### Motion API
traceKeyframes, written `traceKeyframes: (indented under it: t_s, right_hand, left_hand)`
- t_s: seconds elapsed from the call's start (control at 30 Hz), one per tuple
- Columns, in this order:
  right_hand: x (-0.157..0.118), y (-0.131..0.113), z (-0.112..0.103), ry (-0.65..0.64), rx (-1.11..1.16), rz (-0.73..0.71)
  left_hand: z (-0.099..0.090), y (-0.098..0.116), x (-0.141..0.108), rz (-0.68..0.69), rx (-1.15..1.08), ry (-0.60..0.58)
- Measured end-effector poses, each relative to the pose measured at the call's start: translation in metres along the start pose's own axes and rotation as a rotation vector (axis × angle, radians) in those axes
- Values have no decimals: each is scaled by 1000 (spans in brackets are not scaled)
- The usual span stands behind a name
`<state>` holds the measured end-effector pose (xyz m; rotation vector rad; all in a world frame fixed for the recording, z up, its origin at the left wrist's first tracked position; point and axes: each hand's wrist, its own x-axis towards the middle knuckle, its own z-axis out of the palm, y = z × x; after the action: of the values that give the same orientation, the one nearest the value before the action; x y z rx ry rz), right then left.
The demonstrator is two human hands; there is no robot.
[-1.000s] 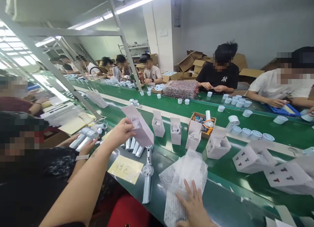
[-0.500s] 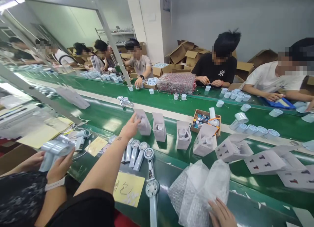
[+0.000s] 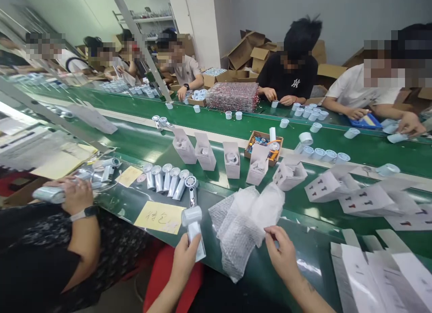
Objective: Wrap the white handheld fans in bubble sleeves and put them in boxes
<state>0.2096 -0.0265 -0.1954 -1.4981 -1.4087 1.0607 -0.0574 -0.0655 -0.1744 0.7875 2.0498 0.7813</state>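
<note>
left hand: closed round handheld fan, head pointing away, handle toward wearer | bubble-wrap bags: flat on green bench, just right of fan, between hands | right hand nearer, fingers at bags' right edge, pinch unclear

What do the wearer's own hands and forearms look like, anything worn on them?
Left hand and right hand are both bare: no gloves, rings, watch or bracelet visible. Forearms uncovered as far as the picture shows, no sleeves in view. A small dark mark, possibly a tattoo, shows on the right forearm; none visible on the left.
</note>
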Motion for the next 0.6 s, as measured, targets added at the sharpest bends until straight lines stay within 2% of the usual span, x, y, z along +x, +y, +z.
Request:
traceKeyframes:
  t_s: [0.07, 0.13, 0.17, 0.2, 0.3, 0.4, 0.5, 0.6]
  right_hand:
    - [-5, -22, -4, -230, 370, 267]
    - [-12, -35, -7, -410, 692, 466]
    - [-15, -37, -10, -423, 801, 523]
    - [-18, -37, -17, -374, 870, 567]
    - [-25, -24, -51, -97, 951, 713]
    - [-32, -10, -94, 38, 985, 843]
    - [-46, -8, -123, -5, 966, 905]
    - [-63, -15, -134, -149, 952, 935]
  left_hand:
    - [19, 25, -30, 74, -225, -183]
    - [43, 42, -57, 165, -246, -467]
    - [54, 45, -67, 221, -186, -580]
    - [62, 44, -73, 287, -91, -638]
    - [72, 18, -70, 530, 340, -615]
    - [69, -21, -52, 726, 742, -643]
    - [66, -47, -38, 796, 804, -667]
    - [65, -44, -35, 803, 717, -652]
